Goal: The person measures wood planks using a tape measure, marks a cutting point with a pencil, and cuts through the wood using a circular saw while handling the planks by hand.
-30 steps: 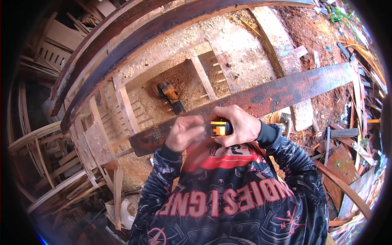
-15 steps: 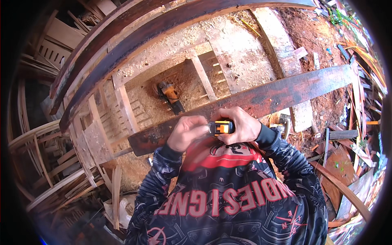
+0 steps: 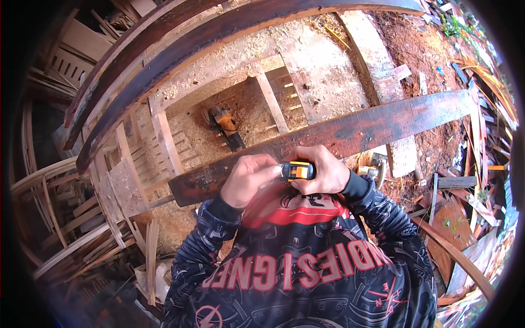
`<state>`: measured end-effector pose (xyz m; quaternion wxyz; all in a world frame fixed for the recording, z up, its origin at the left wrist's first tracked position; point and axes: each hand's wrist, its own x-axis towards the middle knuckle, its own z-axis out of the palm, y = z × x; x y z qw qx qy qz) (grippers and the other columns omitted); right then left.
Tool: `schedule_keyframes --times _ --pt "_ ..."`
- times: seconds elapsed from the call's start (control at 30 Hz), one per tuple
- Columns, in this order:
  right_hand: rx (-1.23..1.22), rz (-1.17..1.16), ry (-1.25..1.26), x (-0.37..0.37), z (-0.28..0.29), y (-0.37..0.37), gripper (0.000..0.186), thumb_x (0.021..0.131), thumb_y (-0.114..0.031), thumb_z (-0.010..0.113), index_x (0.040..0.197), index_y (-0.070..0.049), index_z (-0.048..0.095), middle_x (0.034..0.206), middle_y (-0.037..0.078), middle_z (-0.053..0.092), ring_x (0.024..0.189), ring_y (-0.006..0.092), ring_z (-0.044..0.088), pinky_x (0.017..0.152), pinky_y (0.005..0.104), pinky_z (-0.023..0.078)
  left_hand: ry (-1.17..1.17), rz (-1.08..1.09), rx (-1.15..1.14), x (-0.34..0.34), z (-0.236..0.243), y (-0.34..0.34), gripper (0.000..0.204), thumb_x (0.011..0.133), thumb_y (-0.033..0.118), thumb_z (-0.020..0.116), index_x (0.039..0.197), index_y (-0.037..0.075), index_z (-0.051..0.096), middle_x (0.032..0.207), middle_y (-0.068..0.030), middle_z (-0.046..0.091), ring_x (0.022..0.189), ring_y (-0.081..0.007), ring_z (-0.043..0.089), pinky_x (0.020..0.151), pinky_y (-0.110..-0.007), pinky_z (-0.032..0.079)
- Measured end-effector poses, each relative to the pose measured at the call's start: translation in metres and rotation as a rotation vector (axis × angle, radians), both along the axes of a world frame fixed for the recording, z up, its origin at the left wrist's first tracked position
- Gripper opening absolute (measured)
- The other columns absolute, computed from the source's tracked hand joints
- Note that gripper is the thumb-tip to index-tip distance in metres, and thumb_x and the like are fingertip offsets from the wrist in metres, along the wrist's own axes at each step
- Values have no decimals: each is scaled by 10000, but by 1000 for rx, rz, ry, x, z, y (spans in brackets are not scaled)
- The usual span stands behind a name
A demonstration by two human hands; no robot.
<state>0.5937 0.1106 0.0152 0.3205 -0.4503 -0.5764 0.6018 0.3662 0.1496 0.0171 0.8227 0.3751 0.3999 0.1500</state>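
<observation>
A black and yellow tape measure (image 3: 299,171) is held in front of my chest. My right hand (image 3: 322,169) wraps round its case from the right. At the case's left end, my left hand (image 3: 249,179) pinches with thumb and fingers where the tape's tip comes out; little or no blade shows. Just beyond both hands runs a long dark reddish-brown plank (image 3: 350,131), slanting from lower left to upper right. A yellow-orange and black power tool (image 3: 224,124) lies past the plank, inside a wooden frame.
Curved dark beams (image 3: 202,44) arch across the far side. Sawdust covers a pale board (image 3: 322,71) with a yellow pencil-like stick (image 3: 336,37) on it. Wood scraps (image 3: 459,218) crowd the right, and stacked slats (image 3: 82,240) fill the left. Another metal tool (image 3: 376,164) sits by my right wrist.
Both hands keep their grip on the tape measure, almost in place. The left hand and forearm have shifted slightly left. The surroundings differ only by a small shift of the view.
</observation>
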Motion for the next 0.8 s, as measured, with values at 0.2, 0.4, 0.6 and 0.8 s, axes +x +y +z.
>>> schedule_keyframes --times 0.2,0.4,0.6,0.8 --pt "21 13 20 4 4 3 364 679 -150 705 990 32 652 786 106 664 719 149 631 669 310 514 -105 37 -85 -1 -1 6 61 923 65 611 891 14 625 730 18 552 616 -50 417 581 -208 341" --pt "53 24 -28 7 -11 0 364 664 -146 707 984 20 654 789 116 661 716 171 638 672 321 516 -58 5 105 2 -8 -2 71 908 84 627 891 33 673 772 55 600 715 -21 508 660 -189 391" --pt "144 1 -11 5 -10 -1 404 665 -154 716 1026 17 653 832 125 678 756 180 654 710 324 525 -115 -106 223 3 15 20 97 910 94 619 886 9 660 819 46 621 794 -36 540 759 -216 429" --pt "120 -99 45 -1 -9 -3 448 709 -194 726 1077 20 588 871 115 645 810 165 622 762 318 510 -10 -162 291 10 25 38 118 921 118 595 875 10 598 788 6 548 715 -41 459 646 -211 369"
